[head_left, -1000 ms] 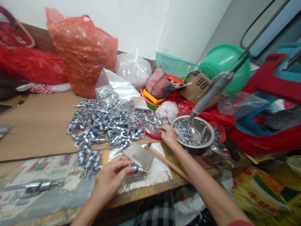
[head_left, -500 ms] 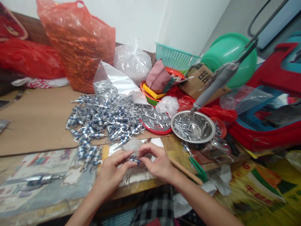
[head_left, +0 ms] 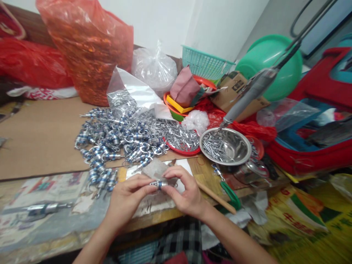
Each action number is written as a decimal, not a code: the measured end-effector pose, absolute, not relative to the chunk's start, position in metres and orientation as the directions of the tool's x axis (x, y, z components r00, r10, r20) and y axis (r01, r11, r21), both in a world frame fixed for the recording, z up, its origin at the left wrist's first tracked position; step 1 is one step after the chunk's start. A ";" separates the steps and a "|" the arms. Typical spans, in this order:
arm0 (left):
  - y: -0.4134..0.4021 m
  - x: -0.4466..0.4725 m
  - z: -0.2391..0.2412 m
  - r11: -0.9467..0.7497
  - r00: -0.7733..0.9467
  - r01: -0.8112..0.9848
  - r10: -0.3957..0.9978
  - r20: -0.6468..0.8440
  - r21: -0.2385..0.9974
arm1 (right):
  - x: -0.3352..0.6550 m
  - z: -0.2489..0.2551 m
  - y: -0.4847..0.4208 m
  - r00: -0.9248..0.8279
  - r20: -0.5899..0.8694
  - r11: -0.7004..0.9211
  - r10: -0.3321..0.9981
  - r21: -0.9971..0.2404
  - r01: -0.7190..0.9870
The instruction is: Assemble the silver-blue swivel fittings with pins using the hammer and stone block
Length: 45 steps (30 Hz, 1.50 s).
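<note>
My left hand (head_left: 127,200) and my right hand (head_left: 184,191) meet over the near table edge, both pinching one small silver clasp with a blue band (head_left: 158,183). The left fingers grip its left end, the right fingers its right end. Under it lies a grey metal block (head_left: 154,169) on white paper. Behind them spreads a pile of silver and blue clasps (head_left: 115,141), with a red plate of small metal pieces (head_left: 181,141) and a steel bowl of pins (head_left: 225,146) to its right.
An orange bag (head_left: 88,47) and clear bags (head_left: 154,71) stand behind the pile. A wooden stick (head_left: 214,196) and green-handled tool (head_left: 231,194) lie right of my hands. A grey-handled lever (head_left: 253,91), green basin (head_left: 271,60) and red stools crowd the right.
One second ago my right hand was at the red plate; it came back to the clasp held by my left hand. Both hands now hold it, slightly lower and closer.
</note>
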<state>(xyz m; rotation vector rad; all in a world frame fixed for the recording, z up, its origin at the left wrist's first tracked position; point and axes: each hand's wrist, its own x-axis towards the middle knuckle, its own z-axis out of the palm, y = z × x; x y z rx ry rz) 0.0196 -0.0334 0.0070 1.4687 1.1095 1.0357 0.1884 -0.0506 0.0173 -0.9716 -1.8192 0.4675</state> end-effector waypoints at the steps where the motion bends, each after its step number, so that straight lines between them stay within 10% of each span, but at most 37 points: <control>1: -0.034 0.019 0.009 -0.078 0.204 0.108 0.977 0.055 0.991 | 0.190 0.015 -0.052 -0.217 0.591 0.620 0.777 -0.659 0.425; 11: -0.035 0.012 0.023 -0.302 0.289 0.322 0.934 0.211 0.897 | 0.200 0.011 -0.055 -0.477 0.725 0.839 0.497 -0.263 0.476; 28: -0.047 0.024 0.006 0.157 0.201 0.024 0.967 -0.159 0.987 | 0.190 0.017 -0.058 -0.147 0.284 0.319 0.948 -0.833 0.452; 34: -0.041 0.030 0.006 0.212 0.254 -0.094 0.950 -0.182 0.973 | 0.240 0.030 0.014 -0.026 0.165 0.072 0.986 -0.280 0.957; 45: -0.045 0.040 0.011 0.285 0.221 -0.130 0.942 -0.252 0.950 | 0.265 0.007 0.092 -0.035 -0.155 0.040 0.987 0.031 0.999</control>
